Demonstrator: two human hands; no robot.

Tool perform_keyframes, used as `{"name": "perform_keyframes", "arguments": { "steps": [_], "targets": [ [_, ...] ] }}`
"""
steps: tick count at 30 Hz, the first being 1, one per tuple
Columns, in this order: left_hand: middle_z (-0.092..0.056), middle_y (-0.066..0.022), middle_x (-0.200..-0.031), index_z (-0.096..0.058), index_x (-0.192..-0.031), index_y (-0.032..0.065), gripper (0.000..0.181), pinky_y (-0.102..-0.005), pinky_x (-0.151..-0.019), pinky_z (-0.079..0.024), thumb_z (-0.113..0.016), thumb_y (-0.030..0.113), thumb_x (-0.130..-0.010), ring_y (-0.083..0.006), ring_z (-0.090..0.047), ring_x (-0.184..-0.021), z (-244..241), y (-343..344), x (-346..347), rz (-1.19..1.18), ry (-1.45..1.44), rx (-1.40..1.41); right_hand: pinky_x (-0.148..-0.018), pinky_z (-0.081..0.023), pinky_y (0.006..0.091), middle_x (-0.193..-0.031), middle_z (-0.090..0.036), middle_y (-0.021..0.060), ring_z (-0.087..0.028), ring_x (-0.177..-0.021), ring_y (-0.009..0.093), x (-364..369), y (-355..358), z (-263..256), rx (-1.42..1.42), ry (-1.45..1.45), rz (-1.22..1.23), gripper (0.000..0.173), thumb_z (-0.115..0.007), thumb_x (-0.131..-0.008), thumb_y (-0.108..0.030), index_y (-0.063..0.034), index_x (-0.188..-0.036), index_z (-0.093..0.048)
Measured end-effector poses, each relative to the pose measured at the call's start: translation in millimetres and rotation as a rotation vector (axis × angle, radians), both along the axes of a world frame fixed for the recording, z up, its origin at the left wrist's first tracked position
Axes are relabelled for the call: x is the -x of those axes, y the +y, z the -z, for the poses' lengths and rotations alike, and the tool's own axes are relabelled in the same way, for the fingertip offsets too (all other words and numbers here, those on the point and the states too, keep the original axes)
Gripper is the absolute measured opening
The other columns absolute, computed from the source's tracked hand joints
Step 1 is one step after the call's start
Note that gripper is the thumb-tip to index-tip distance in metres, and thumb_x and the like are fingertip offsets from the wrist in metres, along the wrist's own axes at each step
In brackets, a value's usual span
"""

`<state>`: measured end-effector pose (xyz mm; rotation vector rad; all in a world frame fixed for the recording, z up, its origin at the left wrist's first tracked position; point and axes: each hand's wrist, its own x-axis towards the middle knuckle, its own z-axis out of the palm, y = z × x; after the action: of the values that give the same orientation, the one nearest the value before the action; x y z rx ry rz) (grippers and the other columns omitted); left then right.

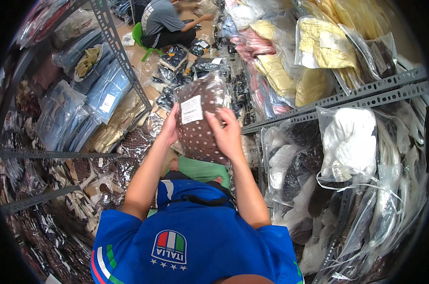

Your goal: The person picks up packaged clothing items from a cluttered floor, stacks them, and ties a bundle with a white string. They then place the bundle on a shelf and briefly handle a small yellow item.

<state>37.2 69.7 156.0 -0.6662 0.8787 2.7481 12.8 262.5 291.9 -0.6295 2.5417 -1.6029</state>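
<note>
A clear plastic bag holds a folded brown garment with white polka dots (200,142), raised in front of my chest. A white printed label (192,109) is stuck near the bag's upper left. My left hand (171,124) grips the left edge, its fingers hidden behind the bag. On the other side my right hand (226,131) holds the right edge, with thumb and fingers lying over the front face. Below the bag, a green plastic stool (200,168) shows between my bare feet.
Perforated metal shelving (118,53) on the left carries bagged blue garments (106,92). Another perforated rail (342,97) crosses the right, with yellow garments (324,42) above and a bagged white garment (349,142) below. Ahead, a person (165,21) sits low among bagged dark garments (173,56).
</note>
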Motion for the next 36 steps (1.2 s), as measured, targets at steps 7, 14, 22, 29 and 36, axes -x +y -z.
{"name": "perform_keyframes", "arguments": {
  "steps": [7, 14, 22, 29, 36],
  "targets": [
    [-0.068, -0.0099, -0.11, -0.059, -0.123, 0.0077, 0.057, -0.045, -0.087, -0.054, -0.027, 0.05, -0.104, -0.0259, -0.066, -0.097, 21, 14, 19, -0.111, 0.152, -0.328, -0.082, -0.05, 0.0321, -0.129, -0.057, 0.0186, -0.062, -0.101, 0.026, -18, -51, -39, -0.124, 0.054, -0.127, 0.039, -0.071, -0.09, -0.034, -0.0141, -0.124, -0.069],
    [-0.067, -0.0094, -0.107, -0.059, -0.122, 0.0076, 0.055, -0.0435, -0.085, -0.053, -0.029, 0.049, -0.104, -0.0245, -0.065, -0.095, 51, 10, 7, 0.042, 0.408, -0.639, -0.079, -0.048, 0.0235, -0.097, -0.064, 0.0026, -0.059, -0.087, 0.009, 28, 4, -23, 0.103, -0.044, 0.116, 0.034, -0.079, -0.086, -0.02, -0.0021, -0.111, -0.064],
    [-0.067, -0.0087, -0.104, -0.059, -0.121, 0.0075, 0.052, -0.0417, -0.081, -0.052, -0.03, 0.047, -0.104, -0.0228, -0.064, -0.092, 65, 8, 17, 0.105, 0.572, -0.771, -0.074, -0.048, 0.0198, -0.092, -0.067, 0.0031, -0.059, -0.086, 0.006, 28, 40, 4, 0.55, -0.313, 0.403, 0.016, -0.077, -0.086, -0.004, -0.0009, -0.098, -0.067],
    [-0.066, -0.0082, -0.102, -0.06, -0.12, 0.0074, 0.05, -0.0402, -0.079, -0.052, -0.031, 0.045, -0.104, -0.0213, -0.063, -0.09, 69, 9, 29, 0.168, 0.661, -0.839, -0.078, -0.049, 0.025, -0.101, -0.07, 0.0081, -0.063, -0.087, 0.012, 32, 39, 2, 0.576, -0.428, 0.436, 0.043, -0.052, -0.104, -0.038, 0.0008, -0.118, -0.065],
    [-0.066, -0.0077, -0.099, -0.06, -0.119, 0.0074, 0.048, -0.0386, -0.076, -0.051, -0.033, 0.044, -0.104, -0.0198, -0.062, -0.088, 76, 21, 38, 0.252, 0.76, -0.944, -0.092, -0.054, 0.0383, -0.121, -0.065, 0.023, -0.069, -0.098, 0.028, 9, -11, -30, 0.633, -0.414, 0.004, 0.03, -0.063, -0.098, -0.017, -0.0009, -0.12, -0.052]
  ]
}}
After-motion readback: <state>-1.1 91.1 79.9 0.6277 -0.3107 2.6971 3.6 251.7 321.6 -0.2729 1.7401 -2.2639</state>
